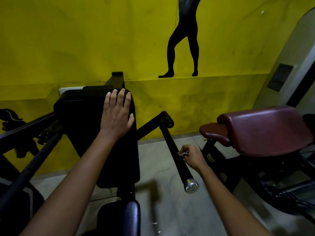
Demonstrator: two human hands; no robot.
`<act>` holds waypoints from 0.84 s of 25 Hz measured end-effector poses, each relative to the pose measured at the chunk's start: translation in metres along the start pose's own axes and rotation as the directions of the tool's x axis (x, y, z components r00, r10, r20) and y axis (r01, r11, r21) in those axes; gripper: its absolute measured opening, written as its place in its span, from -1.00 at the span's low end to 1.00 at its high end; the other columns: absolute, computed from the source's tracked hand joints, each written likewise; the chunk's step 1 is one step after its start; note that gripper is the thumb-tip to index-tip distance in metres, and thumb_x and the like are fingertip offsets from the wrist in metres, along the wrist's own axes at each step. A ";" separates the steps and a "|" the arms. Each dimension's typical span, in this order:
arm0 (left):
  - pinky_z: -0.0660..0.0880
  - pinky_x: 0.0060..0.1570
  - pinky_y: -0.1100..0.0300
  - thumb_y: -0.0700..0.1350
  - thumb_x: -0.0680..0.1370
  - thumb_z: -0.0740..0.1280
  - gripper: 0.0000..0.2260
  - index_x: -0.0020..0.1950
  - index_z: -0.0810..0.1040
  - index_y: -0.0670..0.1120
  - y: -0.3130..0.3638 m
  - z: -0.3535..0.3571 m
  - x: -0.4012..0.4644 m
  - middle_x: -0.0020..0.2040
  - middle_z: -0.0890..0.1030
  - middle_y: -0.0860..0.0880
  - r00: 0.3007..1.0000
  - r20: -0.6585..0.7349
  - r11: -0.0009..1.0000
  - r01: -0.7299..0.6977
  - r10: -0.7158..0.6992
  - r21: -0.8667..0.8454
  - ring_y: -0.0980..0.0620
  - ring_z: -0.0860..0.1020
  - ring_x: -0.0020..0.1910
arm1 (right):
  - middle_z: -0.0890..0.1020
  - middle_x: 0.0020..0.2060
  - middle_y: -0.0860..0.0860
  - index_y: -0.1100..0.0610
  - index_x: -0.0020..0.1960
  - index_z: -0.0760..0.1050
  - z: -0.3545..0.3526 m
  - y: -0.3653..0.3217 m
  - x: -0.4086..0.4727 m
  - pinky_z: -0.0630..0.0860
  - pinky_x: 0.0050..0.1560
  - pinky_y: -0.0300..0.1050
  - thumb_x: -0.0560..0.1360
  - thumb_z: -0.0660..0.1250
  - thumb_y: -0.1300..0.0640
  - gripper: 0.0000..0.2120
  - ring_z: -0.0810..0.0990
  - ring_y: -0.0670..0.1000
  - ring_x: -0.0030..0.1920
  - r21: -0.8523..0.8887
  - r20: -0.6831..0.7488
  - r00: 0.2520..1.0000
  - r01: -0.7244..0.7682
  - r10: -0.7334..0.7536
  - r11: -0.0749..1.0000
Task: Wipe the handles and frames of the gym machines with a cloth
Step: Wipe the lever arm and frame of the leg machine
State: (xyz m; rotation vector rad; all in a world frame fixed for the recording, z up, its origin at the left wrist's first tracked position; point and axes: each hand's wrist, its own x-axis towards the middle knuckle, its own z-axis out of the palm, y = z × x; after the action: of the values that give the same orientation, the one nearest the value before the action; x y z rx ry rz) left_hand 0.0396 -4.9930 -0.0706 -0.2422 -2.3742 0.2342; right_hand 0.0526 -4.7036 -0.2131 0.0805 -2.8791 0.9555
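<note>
A: Entry, head view. Largest item first?

B: Yellow wall (68, 40) filled the background, with a black silhouette of legs (183, 48) painted on it. Pale floor (179, 210) lay below.

A: Machines?

B: Two. A black machine sat centre-left; its black back pad (81, 133) stood upright, tilted slightly, with black frame bars (29, 167) running to its left. A second machine with a maroon pad (265, 130) stood to the right, well apart from the first.

A: Handle?

B: A black handle bar (175, 150) ran down from a jointed arm toward the camera and ended in a silver end cap (191, 185).

A: Hands?

B: Left hand (117, 113) lay flat on the upper right corner of the back pad, fingers straight and spread; grip released. Right hand (192, 157) was just beside the handle bar, fingers curled, clenched on a small pale scrap.

A: The cloth?

B: Probably. Only a pale edge, the cloth (182, 153), showed at the fingertips, touching or nearly touching the bar. View too dim to confirm contact.
</note>
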 end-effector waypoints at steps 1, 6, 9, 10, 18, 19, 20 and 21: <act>0.06 0.44 -0.15 0.00 0.45 0.35 -0.37 0.44 0.24 -0.21 0.000 -0.001 0.000 0.40 0.30 -0.27 1.000 0.006 1.000 0.000 0.000 -0.002 -0.30 0.23 0.41 | 0.68 -0.19 0.06 0.13 -0.21 0.62 -0.001 0.001 -0.006 0.58 -0.09 -0.07 0.35 0.24 0.44 -0.72 0.63 0.01 -0.11 0.008 -0.002 1.000 0.002 -0.002 1.000; 0.06 0.44 -0.16 -0.02 0.45 0.35 -0.35 0.45 0.22 -0.22 0.000 -0.004 -0.001 0.41 0.29 -0.28 1.000 0.029 1.000 -0.007 0.008 -0.015 -0.30 0.22 0.41 | 0.66 -0.19 0.01 0.15 -0.21 0.64 -0.017 0.003 -0.032 0.59 -0.01 -0.05 0.39 0.38 0.40 -0.82 0.63 -0.02 -0.09 0.030 0.068 0.998 0.000 -0.002 1.000; 0.07 0.44 -0.17 -0.02 0.44 0.36 -0.35 0.45 0.22 -0.23 -0.001 -0.004 -0.001 0.40 0.29 -0.29 0.999 0.031 1.000 -0.018 0.018 -0.012 -0.31 0.23 0.40 | 0.69 -0.19 0.06 0.15 -0.24 0.64 -0.036 -0.002 -0.042 0.61 -0.04 -0.13 0.35 0.44 0.39 -0.85 0.65 -0.05 -0.10 0.045 0.180 0.984 -0.022 0.013 0.999; 0.08 0.43 -0.17 -0.03 0.44 0.36 -0.35 0.45 0.23 -0.23 -0.001 -0.003 -0.001 0.40 0.29 -0.29 0.999 0.032 1.000 -0.017 0.017 -0.013 -0.31 0.23 0.40 | 0.70 -0.20 0.07 0.13 -0.26 0.64 -0.042 -0.002 -0.044 0.62 -0.06 -0.14 0.34 0.45 0.39 -0.83 0.66 -0.04 -0.11 0.062 0.229 0.973 -0.038 0.023 0.997; 0.10 0.42 -0.18 -0.04 0.42 0.38 -0.35 0.43 0.25 -0.23 0.000 -0.004 -0.001 0.39 0.31 -0.29 1.000 0.016 0.999 -0.011 0.012 -0.032 -0.32 0.25 0.39 | 0.65 -0.33 0.04 0.17 -0.21 0.63 -0.075 -0.007 -0.043 0.53 -0.34 -0.31 0.38 0.41 0.44 -0.82 0.62 -0.12 -0.33 0.099 0.679 0.728 -0.216 0.093 0.971; 0.10 0.42 -0.18 -0.04 0.42 0.38 -0.35 0.43 0.26 -0.23 0.000 -0.003 -0.002 0.39 0.32 -0.29 1.000 0.010 0.999 -0.012 0.012 -0.030 -0.31 0.25 0.38 | 0.65 -0.30 0.05 0.19 -0.18 0.63 -0.078 -0.008 -0.040 0.55 -0.31 -0.29 0.39 0.40 0.44 -0.83 0.63 -0.09 -0.30 0.092 0.715 0.693 -0.228 0.095 0.969; 0.10 0.42 -0.18 -0.03 0.42 0.38 -0.35 0.43 0.26 -0.23 0.000 -0.003 -0.001 0.38 0.32 -0.29 1.000 0.005 1.000 -0.014 0.014 -0.026 -0.31 0.25 0.38 | 0.67 -0.27 0.09 0.22 -0.15 0.64 -0.079 -0.007 -0.036 0.57 -0.28 -0.25 0.40 0.40 0.44 -0.84 0.64 -0.05 -0.27 0.113 0.707 0.702 -0.235 0.088 0.965; 0.11 0.42 -0.17 -0.03 0.42 0.38 -0.35 0.43 0.26 -0.23 0.000 -0.003 -0.002 0.38 0.32 -0.29 1.000 -0.001 1.000 -0.016 0.016 -0.024 -0.31 0.26 0.38 | 0.67 -0.25 0.13 0.25 -0.12 0.64 -0.077 -0.007 -0.032 0.57 -0.27 -0.22 0.41 0.39 0.42 -0.87 0.64 -0.03 -0.26 0.159 0.644 0.761 -0.229 0.074 0.960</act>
State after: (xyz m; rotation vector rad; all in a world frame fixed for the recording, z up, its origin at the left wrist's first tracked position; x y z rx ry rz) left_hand 0.0425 -4.9932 -0.0697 -0.2729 -2.3764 0.2136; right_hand 0.0910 -4.6622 -0.1512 0.2326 -3.3974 1.5575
